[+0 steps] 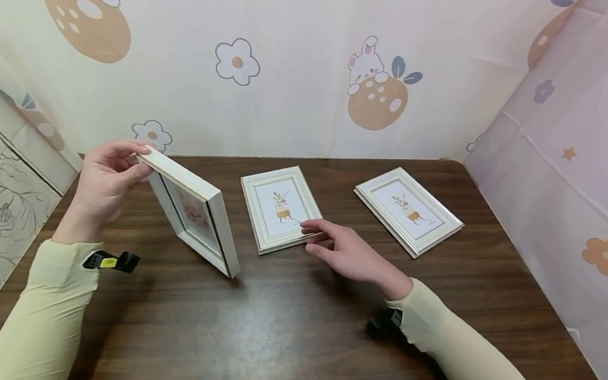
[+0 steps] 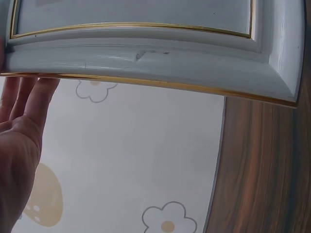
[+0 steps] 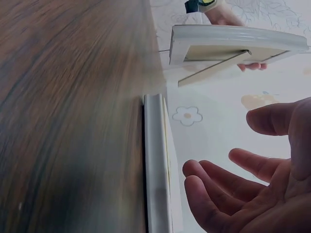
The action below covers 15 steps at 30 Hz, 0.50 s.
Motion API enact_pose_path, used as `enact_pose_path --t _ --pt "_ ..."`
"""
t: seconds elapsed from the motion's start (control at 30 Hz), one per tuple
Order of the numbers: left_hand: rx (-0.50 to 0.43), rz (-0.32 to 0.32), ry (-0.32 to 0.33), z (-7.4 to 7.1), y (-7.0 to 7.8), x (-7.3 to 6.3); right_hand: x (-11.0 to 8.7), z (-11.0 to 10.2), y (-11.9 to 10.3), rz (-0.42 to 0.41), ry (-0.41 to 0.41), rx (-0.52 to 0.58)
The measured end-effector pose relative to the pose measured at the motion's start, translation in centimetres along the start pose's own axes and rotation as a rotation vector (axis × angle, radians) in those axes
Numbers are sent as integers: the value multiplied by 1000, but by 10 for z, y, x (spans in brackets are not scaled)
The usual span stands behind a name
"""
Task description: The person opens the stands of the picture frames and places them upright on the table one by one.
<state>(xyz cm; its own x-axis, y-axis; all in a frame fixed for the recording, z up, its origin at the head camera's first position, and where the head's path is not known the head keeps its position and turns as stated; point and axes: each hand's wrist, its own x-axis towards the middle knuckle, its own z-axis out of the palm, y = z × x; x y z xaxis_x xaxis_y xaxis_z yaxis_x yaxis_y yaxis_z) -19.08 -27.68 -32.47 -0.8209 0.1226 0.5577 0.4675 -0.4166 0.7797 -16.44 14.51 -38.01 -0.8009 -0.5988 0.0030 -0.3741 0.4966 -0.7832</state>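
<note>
My left hand (image 1: 102, 187) grips a white picture frame (image 1: 184, 175) by its upper far corner, thumb on one side and fingers on the other. This frame stands tilted up at the left of the table, its pinkish picture seen at a slant. In the right wrist view its back shows, with a stand leg (image 3: 214, 69) swung out. My right hand (image 1: 351, 251), fingers loosely bent and apart, hovers over the near right corner of a second white picture frame (image 1: 281, 206). That one lies flat, face up, with a potted-plant print.
A third white picture frame (image 1: 409, 212) with a similar plant print lies face up at the right. All are on a dark wooden table (image 1: 280, 333). A patterned cloth (image 1: 289, 116) hangs behind the table, and another covers the right side.
</note>
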Motion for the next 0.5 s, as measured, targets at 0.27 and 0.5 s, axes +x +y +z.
enact_pose_path --t 0.27,0.5 --pt "-125 -8 -66 1 -9 5 3 4 -7 -10 -21 27" --pt "-329 -23 -154 -2 -13 8 4 4 -8 -4 -26 17"
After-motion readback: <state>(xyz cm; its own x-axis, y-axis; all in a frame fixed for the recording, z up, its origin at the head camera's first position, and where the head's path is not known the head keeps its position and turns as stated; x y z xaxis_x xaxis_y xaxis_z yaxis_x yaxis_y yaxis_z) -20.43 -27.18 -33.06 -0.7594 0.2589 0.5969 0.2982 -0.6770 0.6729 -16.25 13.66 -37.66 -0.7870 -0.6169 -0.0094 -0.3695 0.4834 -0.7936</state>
